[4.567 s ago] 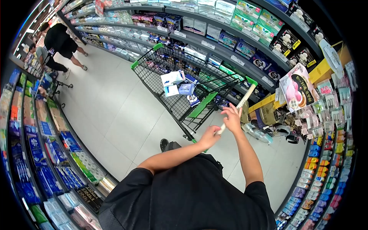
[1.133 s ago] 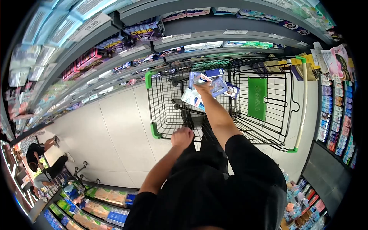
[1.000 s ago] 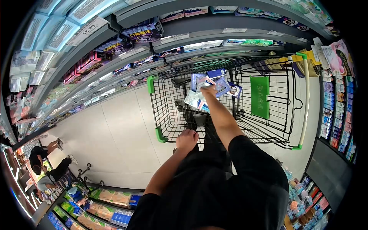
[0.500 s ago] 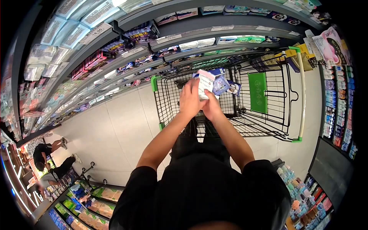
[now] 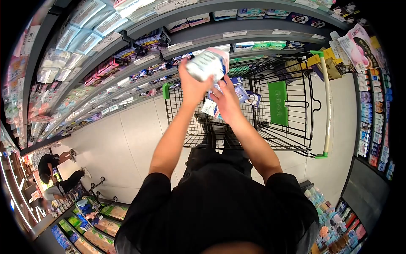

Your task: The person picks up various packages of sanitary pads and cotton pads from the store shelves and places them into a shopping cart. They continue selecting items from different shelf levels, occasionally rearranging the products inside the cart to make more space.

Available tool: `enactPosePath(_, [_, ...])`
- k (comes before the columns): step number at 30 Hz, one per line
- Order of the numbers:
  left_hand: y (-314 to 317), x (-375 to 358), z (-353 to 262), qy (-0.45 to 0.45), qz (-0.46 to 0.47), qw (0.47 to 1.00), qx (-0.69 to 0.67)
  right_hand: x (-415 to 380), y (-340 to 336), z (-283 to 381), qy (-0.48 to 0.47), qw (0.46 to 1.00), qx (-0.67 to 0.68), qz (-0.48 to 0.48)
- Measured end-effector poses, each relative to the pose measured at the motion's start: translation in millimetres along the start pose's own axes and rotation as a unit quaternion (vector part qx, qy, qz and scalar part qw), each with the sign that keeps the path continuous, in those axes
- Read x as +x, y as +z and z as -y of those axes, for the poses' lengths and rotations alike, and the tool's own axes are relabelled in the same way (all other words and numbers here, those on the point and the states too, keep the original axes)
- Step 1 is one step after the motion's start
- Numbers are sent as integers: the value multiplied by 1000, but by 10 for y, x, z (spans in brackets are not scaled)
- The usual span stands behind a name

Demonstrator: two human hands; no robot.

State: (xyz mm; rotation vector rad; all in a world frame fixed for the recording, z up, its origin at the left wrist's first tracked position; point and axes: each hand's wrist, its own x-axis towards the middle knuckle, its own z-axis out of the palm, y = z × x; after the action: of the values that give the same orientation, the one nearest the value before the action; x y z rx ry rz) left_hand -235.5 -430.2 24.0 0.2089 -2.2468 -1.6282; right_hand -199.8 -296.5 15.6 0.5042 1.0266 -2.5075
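Observation:
My left hand [image 5: 193,86] is closed around a white-and-pink packet [image 5: 207,64], lifted between the cart and the shelf and smeared by motion. Just below its right end is my right hand [image 5: 226,100], fingers apart with nothing in them. Under both hands stands a black wire shopping cart [image 5: 186,134]. Inside it, a white packet [image 5: 210,108] lies partly behind my right hand. A purple packet [image 5: 241,94] and a dark blue packet [image 5: 253,99] lie further right in the cart.
Long shelves [image 5: 186,44] of packaged goods curve along the far side. The cart's pale handle [image 5: 327,106] is at the right, before another shelf rack [image 5: 374,122]. Two people [image 5: 63,184] are at the lower left, beside a second cart [image 5: 95,203].
The packet in my left hand has gone up and left, towards the shelf, and looks larger. My right hand has come off it and spread its fingers. A white packet now shows in the cart.

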Motion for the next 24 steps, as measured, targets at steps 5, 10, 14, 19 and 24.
enactPosePath(5, [-363, 516, -116, -260, 113, 862, -421, -131, -399, 196, 16, 998, -60, 9])
enactPosePath(10, [-364, 765, -210, -210, 126, 898, -366, -328, -982, 248, 95, 986, -117, -71])
enactPosePath(14, [-254, 933, -324, -94, 101, 984, -111, -508, -1308, 230, 114, 981, -128, -90])
enactPosePath(19, [-197, 1038, -548, 361, 102, 862, 340, -610, -1459, 86, 125, 980, -132, -81])
enactPosePath(24, [-176, 1208, -504, 428, 93, 813, 383, -669, -1243, 2, 153, 973, -165, -49])
